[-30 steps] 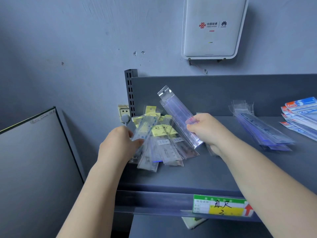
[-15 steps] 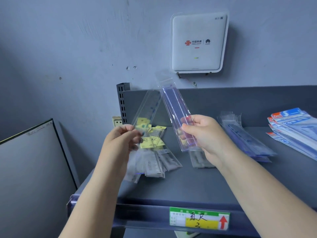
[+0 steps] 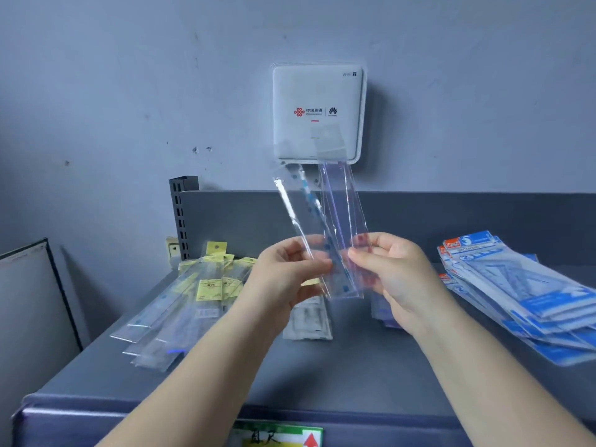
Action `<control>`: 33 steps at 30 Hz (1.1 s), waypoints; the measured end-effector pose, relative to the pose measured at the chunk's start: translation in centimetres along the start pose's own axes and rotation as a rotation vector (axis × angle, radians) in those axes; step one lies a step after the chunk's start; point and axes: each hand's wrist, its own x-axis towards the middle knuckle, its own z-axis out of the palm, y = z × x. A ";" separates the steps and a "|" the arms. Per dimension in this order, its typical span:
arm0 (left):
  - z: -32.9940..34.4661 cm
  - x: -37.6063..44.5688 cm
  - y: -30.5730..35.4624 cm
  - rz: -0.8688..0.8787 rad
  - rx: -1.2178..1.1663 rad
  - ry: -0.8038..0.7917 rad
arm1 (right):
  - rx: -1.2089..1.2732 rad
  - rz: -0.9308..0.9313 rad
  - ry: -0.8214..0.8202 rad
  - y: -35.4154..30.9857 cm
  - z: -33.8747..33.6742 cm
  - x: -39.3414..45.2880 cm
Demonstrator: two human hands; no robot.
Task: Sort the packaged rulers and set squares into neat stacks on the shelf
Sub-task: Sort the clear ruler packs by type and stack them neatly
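1. So, both hands are up in front of the wall, close together over the middle of the shelf (image 3: 322, 379). The left hand (image 3: 287, 279) pinches the bottom end of one clear ruler pack (image 3: 303, 217), and the right hand (image 3: 392, 272) pinches another ruler pack (image 3: 343, 201) the same way.
2. The two packs stand upright-ish and cross over each other low down, fanning apart at the top. Looks to me like they're being lined up into one bundle, but that's my guess.
3. Progress-wise, I'd call it early to middle. On the left there's a messy pile of ruler packs with yellow labels (image 3: 193, 295), splayed at different angles, definitely not a neat stack.
4. On the right, the blue set square packs (image 3: 522, 295) are grouped together but fanned out and slipping, so they need squaring up too.
5. A few more packs (image 3: 308, 321) lie flat under the hands, partly hidden, can't tell how many.
6. Background stuff: a white router box (image 3: 317, 101) on the wall, and a green and yellow price tag (image 3: 280, 438) on the shelf's front edge.
7. Left to do, I reckon: the two held packs need putting down, then pretty much every pile wants tidying.
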 end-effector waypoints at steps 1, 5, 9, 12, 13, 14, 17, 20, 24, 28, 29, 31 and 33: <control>0.6 0.2 -0.1 0.003 0.026 -0.008 | -0.005 -0.003 0.010 0.0 -0.6 0.1; 2.4 1.1 -0.2 0.009 0.126 -0.038 | -0.016 -0.011 0.027 0.1 -2.7 0.4; 2.9 2.2 -0.5 -0.025 0.165 -0.033 | 0.005 -0.023 0.064 -0.3 -4.7 0.8; 3.0 2.9 -0.7 -0.053 0.181 -0.004 | -0.067 0.008 0.113 -0.7 -6.8 1.5; 3.1 3.1 -0.7 -0.066 0.182 0.000 | -0.105 0.030 0.118 -0.8 -7.4 1.8; 3.2 3.3 -0.7 -0.080 0.182 0.002 | -0.129 0.053 0.117 -0.7 -7.9 2.0; 3.3 4.0 -0.7 -0.118 0.157 0.012 | -0.191 0.124 0.107 0.0 -8.7 2.5; 3.3 4.6 -0.8 -0.162 0.120 -0.003 | -0.364 0.196 0.041 1.4 -8.6 2.7; 3.5 4.7 -1.6 -0.220 0.067 -0.051 | -0.811 0.142 0.018 2.5 -8.2 2.5; 3.8 4.6 -2.1 -0.239 0.050 -0.108 | -1.086 0.055 0.069 2.4 -8.3 2.6; 3.9 4.5 -2.3 -0.241 0.053 -0.125 | -1.084 0.026 0.078 2.4 -8.3 2.5; 4.0 4.4 -2.5 -0.248 0.057 -0.149 | -0.936 -0.007 0.042 2.5 -8.1 2.8; 4.1 4.5 -2.6 -0.249 0.051 -0.169 | -0.614 0.033 -0.001 2.0 -7.7 2.9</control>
